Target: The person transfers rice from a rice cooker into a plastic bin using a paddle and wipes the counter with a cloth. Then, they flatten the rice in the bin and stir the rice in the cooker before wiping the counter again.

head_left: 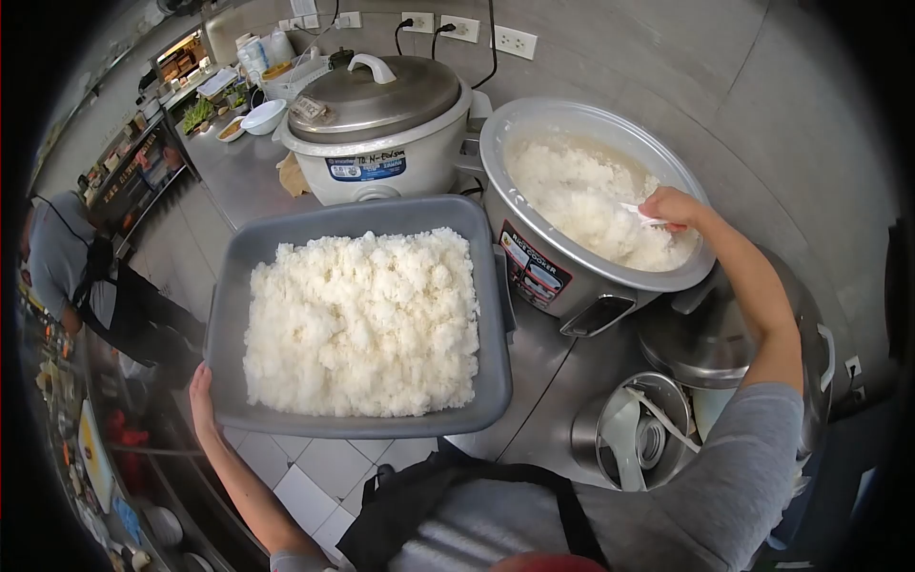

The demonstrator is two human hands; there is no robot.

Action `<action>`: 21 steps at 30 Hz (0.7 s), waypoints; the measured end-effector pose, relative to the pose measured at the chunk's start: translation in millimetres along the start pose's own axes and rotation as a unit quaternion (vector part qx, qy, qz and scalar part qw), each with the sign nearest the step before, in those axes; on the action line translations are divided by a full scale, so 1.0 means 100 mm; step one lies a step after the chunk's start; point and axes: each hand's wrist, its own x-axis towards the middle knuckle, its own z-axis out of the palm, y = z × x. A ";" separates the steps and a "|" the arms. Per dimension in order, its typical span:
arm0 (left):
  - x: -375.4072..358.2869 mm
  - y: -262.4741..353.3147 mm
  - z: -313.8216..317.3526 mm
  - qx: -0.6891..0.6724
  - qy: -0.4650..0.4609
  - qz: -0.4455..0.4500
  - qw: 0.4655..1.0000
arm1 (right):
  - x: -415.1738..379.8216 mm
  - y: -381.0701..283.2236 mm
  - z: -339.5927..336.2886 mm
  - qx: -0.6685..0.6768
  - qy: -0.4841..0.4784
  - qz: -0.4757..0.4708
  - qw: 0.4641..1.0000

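My left hand (202, 400) grips the near left corner of a grey plastic tub (357, 425). A thick layer of cooked white rice (362, 324) fills the tub, which sits in front of me, partly past the counter's edge. My right hand (673, 207) is closed on a white rice paddle (644, 217) inside the open rice cooker (602, 310). The paddle's blade is mostly hidden in the rice (572, 186) there. Part of the cooker's inner wall shows bare at the back.
A second rice cooker (381, 162), lid on, stands behind the tub. On my right are a metal pot (583, 443) holding utensils and a large steel lid (701, 334). Another person (71, 253) stands at the left. Plugged cords hang from wall outlets (515, 42).
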 end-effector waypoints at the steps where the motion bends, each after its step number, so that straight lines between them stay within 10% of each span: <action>1: 0.00 0.02 0.01 -0.006 -0.008 -0.001 1.000 | 0.00 0.08 -0.05 0.055 -0.021 -0.002 0.998; 8: -0.05 0.02 0.07 -0.001 0.043 -0.020 0.999 | -0.35 0.13 -0.24 0.145 0.199 0.025 0.969; 15: -0.13 0.12 0.12 -0.015 0.011 -0.026 0.999 | -0.81 -0.83 -0.07 0.163 0.201 -0.024 0.966; 18: -0.10 0.03 0.07 -0.167 -0.070 -0.024 0.983 | -0.92 -1.62 0.38 0.029 0.249 -0.091 0.964; 20: -0.07 -0.02 0.01 -0.205 -0.116 -0.024 0.972 | -0.74 -2.02 1.00 -0.252 0.498 -0.254 0.790; 21: -0.07 -0.04 0.00 -0.226 -0.141 -0.022 0.964 | -0.79 -2.36 1.27 -0.304 0.437 -0.179 0.827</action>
